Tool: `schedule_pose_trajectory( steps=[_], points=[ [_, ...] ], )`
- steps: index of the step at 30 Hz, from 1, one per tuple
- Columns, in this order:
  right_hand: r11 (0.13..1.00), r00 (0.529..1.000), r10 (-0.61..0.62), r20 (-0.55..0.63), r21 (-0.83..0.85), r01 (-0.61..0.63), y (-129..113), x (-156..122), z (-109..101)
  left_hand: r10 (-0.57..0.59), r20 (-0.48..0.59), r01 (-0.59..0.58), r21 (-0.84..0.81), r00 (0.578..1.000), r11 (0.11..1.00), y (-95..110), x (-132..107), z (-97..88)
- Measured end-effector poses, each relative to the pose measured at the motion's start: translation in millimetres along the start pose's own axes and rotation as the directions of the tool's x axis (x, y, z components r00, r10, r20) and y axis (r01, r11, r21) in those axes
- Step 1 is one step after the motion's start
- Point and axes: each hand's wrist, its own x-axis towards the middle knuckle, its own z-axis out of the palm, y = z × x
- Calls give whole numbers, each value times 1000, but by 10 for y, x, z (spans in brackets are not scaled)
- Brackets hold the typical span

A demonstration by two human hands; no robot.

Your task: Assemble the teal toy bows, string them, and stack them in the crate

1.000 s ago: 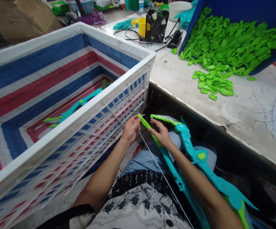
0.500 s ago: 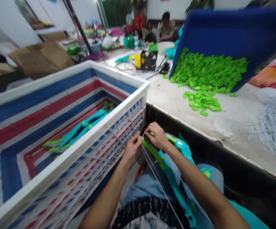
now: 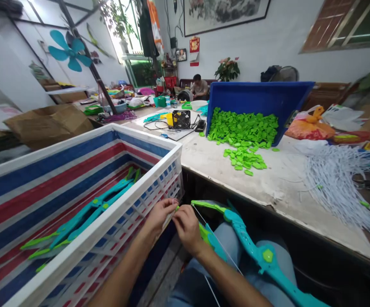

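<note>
My left hand (image 3: 161, 215) is closed in a pinch, with a bit of white string (image 3: 173, 201) at its fingertips. Right beside it, my right hand (image 3: 187, 228) pinches the green tip of a toy bow (image 3: 215, 243); its teal body runs back toward my lap, partly hidden by my forearm. Across my knees lies a second teal and green toy bow (image 3: 249, 243), with a white string running from its green tip. Inside the white crate (image 3: 146, 183) to my left, several similar bows (image 3: 91, 209) rest on striped lining.
On the worktable (image 3: 200, 157) a tipped blue bin (image 3: 252, 96) spills small green pieces (image 3: 242, 128). A bundle of white strings (image 3: 341, 179) lies at the right. Farther back stand a small black fan (image 3: 181, 119) and a seated person (image 3: 200, 87).
My view has tilted up, showing more wall. Both hands have shifted down and left in view, still close together. The bow across my knees now shows more fully.
</note>
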Motion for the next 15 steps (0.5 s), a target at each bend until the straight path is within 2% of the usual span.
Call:
schedule_pose_trajectory(
  steps=[2, 4, 5, 7, 10, 12, 15],
  points=[
    [999, 999, 41, 17, 6, -41, 59, -31, 39, 170, -51, -151, 261, 984, 953, 86, -10, -56],
    [996, 996, 87, 16, 26, -87, 97, 2, 31, 271, -93, -223, 356, 958, 907, 119, -55, -48],
    [993, 994, 109, 3, 41, -109, 104, 26, 19, 257, -119, -208, 317, 959, 925, 114, -81, -23],
    [985, 987, 159, -35, 75, -156, 101, 67, -12, 128, -154, -109, 125, 980, 986, 68, -125, 46],
    [970, 973, 219, -74, 128, -208, 84, 94, -67, -84, -113, 69, -127, 990, 990, -25, -157, 116],
    [965, 969, 227, -97, 154, -210, 76, 98, -100, -144, -59, 131, -183, 988, 974, -59, -163, 110],
    [970, 970, 207, -130, 156, -186, 81, 98, -125, -192, 17, 192, -174, 981, 966, -52, -167, 53]
  ],
)
